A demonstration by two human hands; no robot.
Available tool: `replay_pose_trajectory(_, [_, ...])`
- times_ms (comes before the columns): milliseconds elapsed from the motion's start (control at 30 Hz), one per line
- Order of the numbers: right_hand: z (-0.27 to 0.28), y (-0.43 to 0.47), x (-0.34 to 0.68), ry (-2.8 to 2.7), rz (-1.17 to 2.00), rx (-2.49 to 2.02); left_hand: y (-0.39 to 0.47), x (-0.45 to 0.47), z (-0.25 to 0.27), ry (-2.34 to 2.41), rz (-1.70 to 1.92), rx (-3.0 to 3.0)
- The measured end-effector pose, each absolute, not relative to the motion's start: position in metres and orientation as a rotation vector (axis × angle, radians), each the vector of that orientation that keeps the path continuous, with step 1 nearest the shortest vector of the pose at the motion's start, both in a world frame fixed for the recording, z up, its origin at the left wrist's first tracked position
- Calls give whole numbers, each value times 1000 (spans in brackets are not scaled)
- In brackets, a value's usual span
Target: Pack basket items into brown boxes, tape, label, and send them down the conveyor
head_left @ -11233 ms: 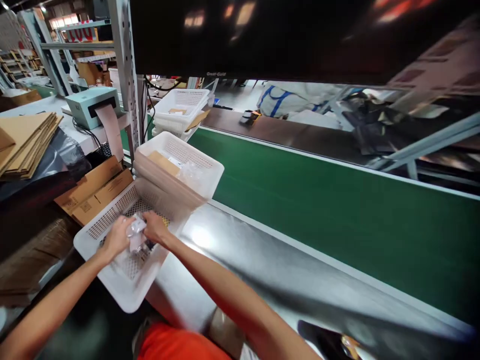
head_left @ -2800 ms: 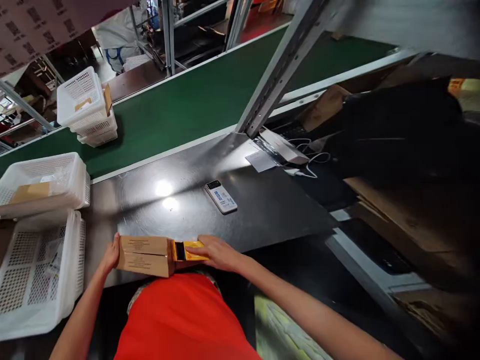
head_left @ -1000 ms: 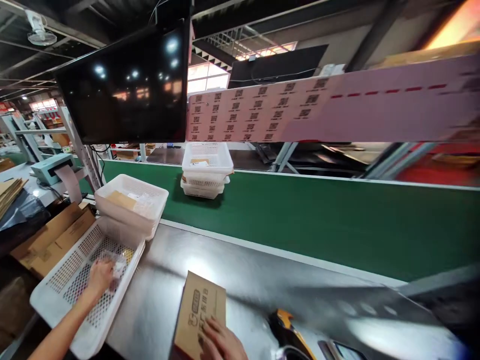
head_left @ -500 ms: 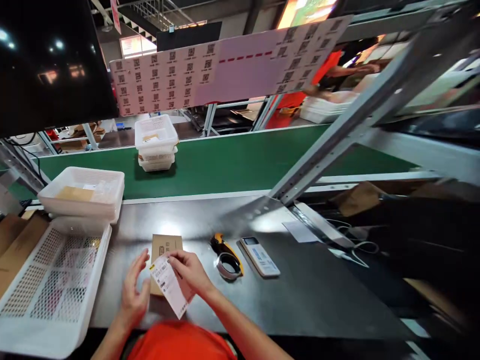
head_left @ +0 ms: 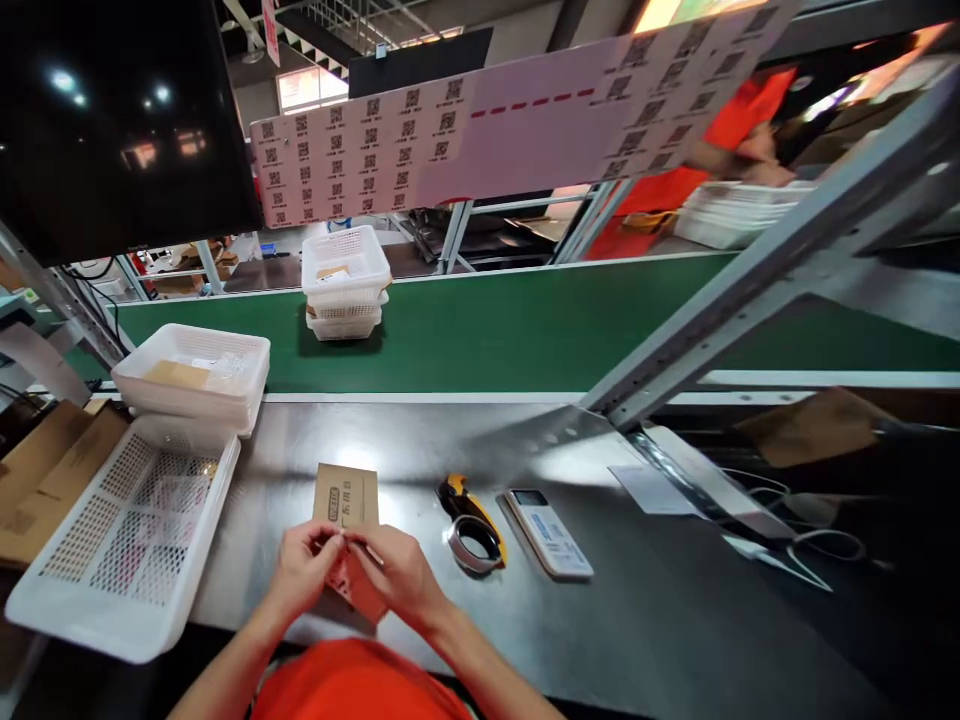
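My left hand (head_left: 306, 568) and my right hand (head_left: 396, 572) meet in front of me, fingertips pinched together at the upper edge of a printed shipping label (head_left: 363, 598). Reddish in tone, the label hangs below my fingers, and the hands cover much of it. Behind them a small brown cardboard box (head_left: 346, 492) lies on the metal table, its printed top partly hidden. To the right of my right hand rests a yellow and black tape dispenser (head_left: 477, 540) with a roll of tape.
A phone-like handheld device (head_left: 551, 535) lies right of the dispenser. White baskets (head_left: 169, 620) stand at the left, beside cardboard (head_left: 56, 480). More baskets (head_left: 345, 270) sit on the green conveyor (head_left: 510, 330). A slanted metal post (head_left: 720, 270) rises at right. Another person's hand (head_left: 761, 160) is beyond.
My left hand has moved from open beside the box to pinch at the label with my right hand. The label has turned, its printed face mostly out of sight. The camera view has shifted.
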State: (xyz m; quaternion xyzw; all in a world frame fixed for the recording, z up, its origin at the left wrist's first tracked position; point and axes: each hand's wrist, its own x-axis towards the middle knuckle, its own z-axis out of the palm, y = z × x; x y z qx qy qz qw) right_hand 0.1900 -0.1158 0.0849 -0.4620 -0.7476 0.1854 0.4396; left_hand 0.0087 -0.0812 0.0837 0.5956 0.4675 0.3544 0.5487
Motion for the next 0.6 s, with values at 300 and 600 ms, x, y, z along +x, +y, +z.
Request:
replay_pose_trajectory(300, [69, -128, 201, -2118, 17, -1149, -99, 9, 76, 1114, 746, 1554])
replay_pose_trajectory(600, [59, -120, 202, -2083, -185, -922, -100, 18, 46, 1367, 674, 1224])
